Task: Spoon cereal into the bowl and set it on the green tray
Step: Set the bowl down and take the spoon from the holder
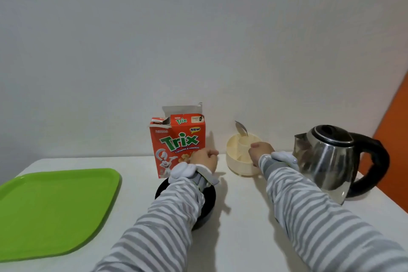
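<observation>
An opened red Trix cereal box [176, 139] stands upright near the wall. My left hand [204, 159] is at the box's lower right corner, fingers curled, touching or just short of it. A black bowl [209, 203] lies under my left forearm and is mostly hidden. A metal spoon [241, 128] stands in a cream utensil holder [236, 154]. My right hand [260, 152] is over the holder's right side, fingers curled; I cannot tell whether it grips anything. The green tray [50, 212] lies flat at the left.
A steel electric kettle [331, 161] with a black handle stands at the right, close to my right forearm. The white table [242, 227] ends at the wall behind the box. An orange surface [395, 139] rises at the far right.
</observation>
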